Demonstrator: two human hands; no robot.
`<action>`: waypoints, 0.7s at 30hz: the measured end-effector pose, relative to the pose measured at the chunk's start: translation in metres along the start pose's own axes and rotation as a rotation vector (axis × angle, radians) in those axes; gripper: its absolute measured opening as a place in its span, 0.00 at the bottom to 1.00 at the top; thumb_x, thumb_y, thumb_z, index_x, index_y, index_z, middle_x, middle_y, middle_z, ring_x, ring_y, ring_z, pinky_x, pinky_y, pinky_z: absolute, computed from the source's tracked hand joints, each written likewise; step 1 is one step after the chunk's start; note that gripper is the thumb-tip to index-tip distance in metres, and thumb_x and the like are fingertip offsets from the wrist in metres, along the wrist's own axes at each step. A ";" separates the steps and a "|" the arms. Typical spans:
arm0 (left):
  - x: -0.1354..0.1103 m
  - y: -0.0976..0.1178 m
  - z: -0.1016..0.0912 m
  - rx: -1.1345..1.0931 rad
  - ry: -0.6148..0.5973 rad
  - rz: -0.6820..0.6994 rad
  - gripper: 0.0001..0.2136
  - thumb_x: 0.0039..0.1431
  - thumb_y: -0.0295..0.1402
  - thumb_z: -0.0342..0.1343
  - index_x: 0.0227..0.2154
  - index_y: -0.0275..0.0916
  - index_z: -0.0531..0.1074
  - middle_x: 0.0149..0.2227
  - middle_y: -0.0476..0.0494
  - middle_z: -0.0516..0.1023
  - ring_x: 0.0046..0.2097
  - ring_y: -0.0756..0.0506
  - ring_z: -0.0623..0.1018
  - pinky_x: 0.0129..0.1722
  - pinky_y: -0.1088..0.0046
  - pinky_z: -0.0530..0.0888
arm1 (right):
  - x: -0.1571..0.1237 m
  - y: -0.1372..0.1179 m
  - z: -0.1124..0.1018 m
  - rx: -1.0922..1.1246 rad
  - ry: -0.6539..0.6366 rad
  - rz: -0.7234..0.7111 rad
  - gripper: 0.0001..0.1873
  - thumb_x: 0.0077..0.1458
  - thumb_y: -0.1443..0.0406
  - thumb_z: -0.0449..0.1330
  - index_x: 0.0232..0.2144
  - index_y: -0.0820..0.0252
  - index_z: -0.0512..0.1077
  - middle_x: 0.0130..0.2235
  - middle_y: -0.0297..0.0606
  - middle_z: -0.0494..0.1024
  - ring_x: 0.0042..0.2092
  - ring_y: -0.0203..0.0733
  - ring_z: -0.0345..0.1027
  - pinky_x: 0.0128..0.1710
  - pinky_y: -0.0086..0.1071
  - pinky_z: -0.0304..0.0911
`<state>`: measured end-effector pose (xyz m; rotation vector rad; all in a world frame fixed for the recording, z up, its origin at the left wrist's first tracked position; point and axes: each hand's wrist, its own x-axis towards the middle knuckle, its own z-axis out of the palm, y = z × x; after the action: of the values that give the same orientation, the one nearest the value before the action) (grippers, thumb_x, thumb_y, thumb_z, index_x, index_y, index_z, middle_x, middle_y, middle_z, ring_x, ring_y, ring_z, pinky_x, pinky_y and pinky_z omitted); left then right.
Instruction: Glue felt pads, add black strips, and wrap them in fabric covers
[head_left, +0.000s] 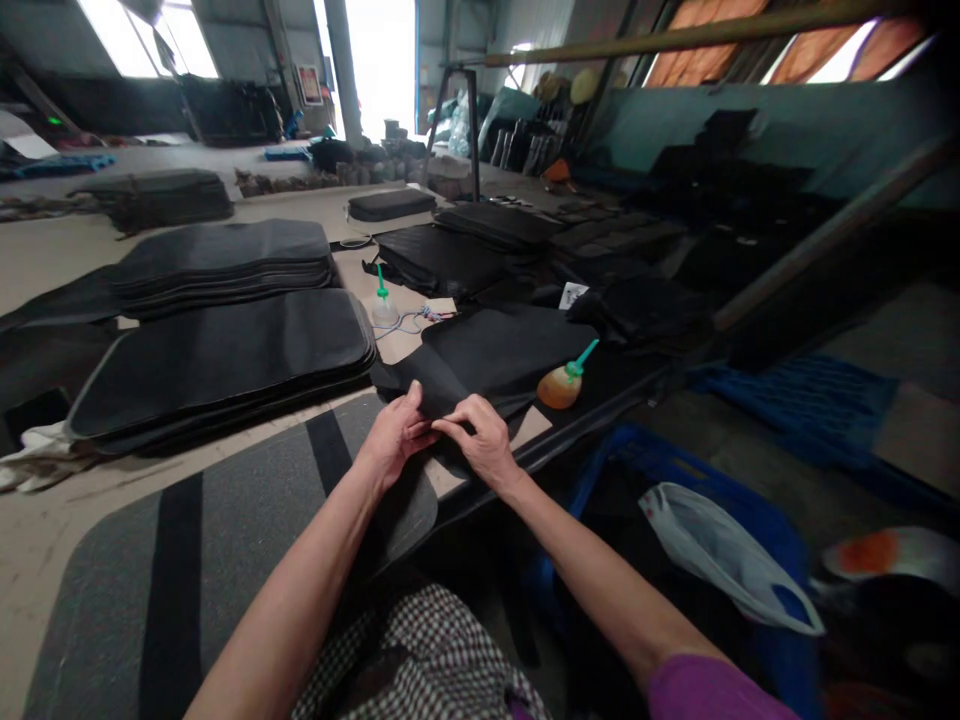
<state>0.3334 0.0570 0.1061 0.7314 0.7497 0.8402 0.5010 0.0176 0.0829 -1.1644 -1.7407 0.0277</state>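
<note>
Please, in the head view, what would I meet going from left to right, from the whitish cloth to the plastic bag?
Whitish cloth, front black stack, left hand, right hand, amber-filled bottle, plastic bag.

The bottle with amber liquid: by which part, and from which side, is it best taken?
Probably by the rounded body of the bottle, below its green cap, the right hand coming from the near side: the body is broad, while the thin spout slants up rightward.

Over here the beige counter [41,545] carries a striped grey panel [251,500] at lower left, stacked black panels [225,350] at left, a green-tipped bottle [385,312] near centre.
</note>
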 end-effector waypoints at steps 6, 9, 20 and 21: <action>0.014 -0.005 -0.002 0.113 0.184 0.111 0.16 0.51 0.35 0.70 0.39 0.35 0.73 0.38 0.41 0.81 0.34 0.47 0.81 0.36 0.68 0.81 | -0.012 0.010 -0.028 -0.056 -0.094 0.001 0.07 0.70 0.62 0.55 0.42 0.54 0.74 0.41 0.38 0.77 0.43 0.42 0.71 0.48 0.39 0.65; 0.009 -0.003 -0.003 0.148 0.139 0.182 0.17 0.52 0.37 0.69 0.41 0.36 0.74 0.41 0.41 0.81 0.35 0.47 0.81 0.36 0.68 0.81 | -0.028 0.036 -0.059 -0.195 0.284 0.313 0.12 0.66 0.56 0.61 0.46 0.55 0.69 0.44 0.39 0.75 0.43 0.43 0.71 0.45 0.38 0.67; 0.002 -0.006 -0.001 0.265 0.122 0.246 0.20 0.50 0.45 0.67 0.41 0.38 0.72 0.35 0.46 0.79 0.32 0.47 0.79 0.31 0.73 0.77 | -0.028 0.133 -0.122 -0.679 0.072 0.797 0.46 0.50 0.39 0.63 0.62 0.57 0.62 0.51 0.50 0.74 0.57 0.62 0.65 0.52 0.50 0.66; 0.002 -0.007 -0.002 0.273 0.124 0.245 0.20 0.51 0.45 0.67 0.40 0.38 0.71 0.34 0.46 0.79 0.33 0.47 0.78 0.31 0.72 0.77 | -0.025 0.139 -0.124 -0.708 0.058 0.805 0.43 0.51 0.39 0.62 0.61 0.56 0.64 0.50 0.50 0.75 0.56 0.62 0.65 0.51 0.49 0.66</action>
<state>0.3355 0.0562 0.0994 1.0360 0.9091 1.0233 0.6872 0.0171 0.0573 -2.2989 -1.1358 -0.1453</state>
